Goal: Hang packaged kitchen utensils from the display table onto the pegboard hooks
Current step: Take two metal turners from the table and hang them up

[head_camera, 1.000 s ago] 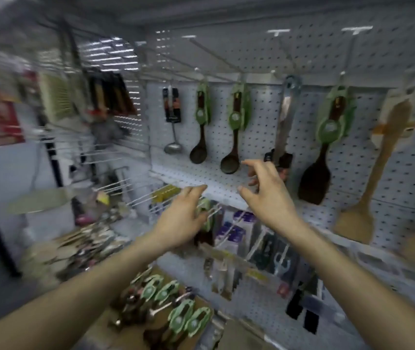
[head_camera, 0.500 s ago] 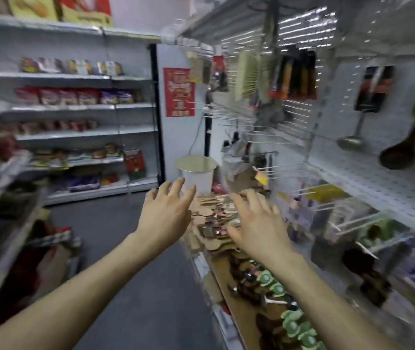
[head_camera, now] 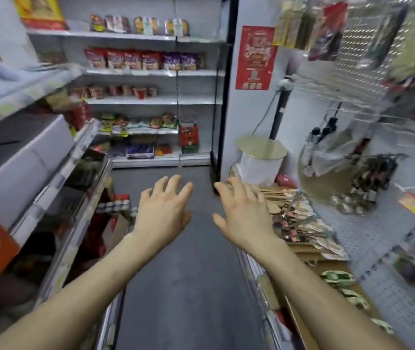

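Note:
Both my hands are stretched out in front of me over the aisle, empty, fingers spread. My left hand (head_camera: 164, 208) hovers above the dark floor. My right hand (head_camera: 244, 212) is at the left edge of the brown display table (head_camera: 310, 256), just short of a pile of packaged kitchen utensils (head_camera: 299, 218) lying flat on it. More green-carded utensils (head_camera: 340, 281) lie nearer to me on the same table. The white pegboard (head_camera: 368, 238) with wire hooks (head_camera: 340, 112) rises at the right, blurred.
A white bin with a gold lid (head_camera: 262, 157) stands at the table's far end. Grocery shelves (head_camera: 135, 102) fill the back wall and a shelf unit (head_camera: 57, 183) lines the left. A clear bag (head_camera: 327, 160) hangs from the pegboard. The grey aisle floor (head_camera: 186, 286) runs between.
The view has swung left from the pegboard's hanging ladles and spatulas to the aisle. Both hands stayed empty and came down from the pegboard to the level of the table's utensil pile.

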Motion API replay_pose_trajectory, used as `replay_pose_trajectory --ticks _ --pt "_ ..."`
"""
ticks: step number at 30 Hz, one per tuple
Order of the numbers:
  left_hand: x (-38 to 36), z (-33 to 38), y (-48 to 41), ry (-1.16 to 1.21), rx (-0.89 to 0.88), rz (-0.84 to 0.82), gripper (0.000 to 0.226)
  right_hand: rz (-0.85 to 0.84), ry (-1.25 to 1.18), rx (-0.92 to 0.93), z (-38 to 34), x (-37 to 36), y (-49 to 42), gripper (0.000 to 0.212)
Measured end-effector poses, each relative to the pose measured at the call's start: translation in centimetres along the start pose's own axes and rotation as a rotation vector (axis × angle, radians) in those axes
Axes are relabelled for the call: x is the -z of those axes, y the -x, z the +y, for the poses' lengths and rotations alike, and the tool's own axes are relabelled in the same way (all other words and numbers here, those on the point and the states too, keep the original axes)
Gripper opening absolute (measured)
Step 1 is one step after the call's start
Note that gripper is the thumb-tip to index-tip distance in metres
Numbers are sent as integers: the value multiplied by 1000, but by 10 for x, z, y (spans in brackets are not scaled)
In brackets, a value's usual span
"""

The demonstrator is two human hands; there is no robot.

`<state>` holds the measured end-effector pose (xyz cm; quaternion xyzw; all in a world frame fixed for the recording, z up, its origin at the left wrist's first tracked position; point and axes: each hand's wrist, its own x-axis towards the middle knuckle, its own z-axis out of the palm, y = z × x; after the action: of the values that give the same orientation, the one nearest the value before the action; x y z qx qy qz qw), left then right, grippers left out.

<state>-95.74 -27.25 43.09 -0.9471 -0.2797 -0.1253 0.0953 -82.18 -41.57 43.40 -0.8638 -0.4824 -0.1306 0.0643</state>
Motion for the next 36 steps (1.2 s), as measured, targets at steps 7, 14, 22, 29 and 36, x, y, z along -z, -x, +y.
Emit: replay_pose_trajectory --ticks 7,14,22,29,36 --pt "-66 -47 -76 35 72 -81 77 -68 -58 -31 6 -64 -90 71" --pt "-123 -58 -208 11 62 -126 85 -112 -62 -55 55 -124 -206 69" --pt "-166 -75 -345 26 70 -141 82 -137 -60 -48 99 -163 -341 68" --pt "-227 -92 -451 50 -13 -194 79 -181 -63 -112 126 -224 -430 68" --pt "-290 -91 -575 87 -262 -250 80 -228 -29 -360 166 -276 -493 72"
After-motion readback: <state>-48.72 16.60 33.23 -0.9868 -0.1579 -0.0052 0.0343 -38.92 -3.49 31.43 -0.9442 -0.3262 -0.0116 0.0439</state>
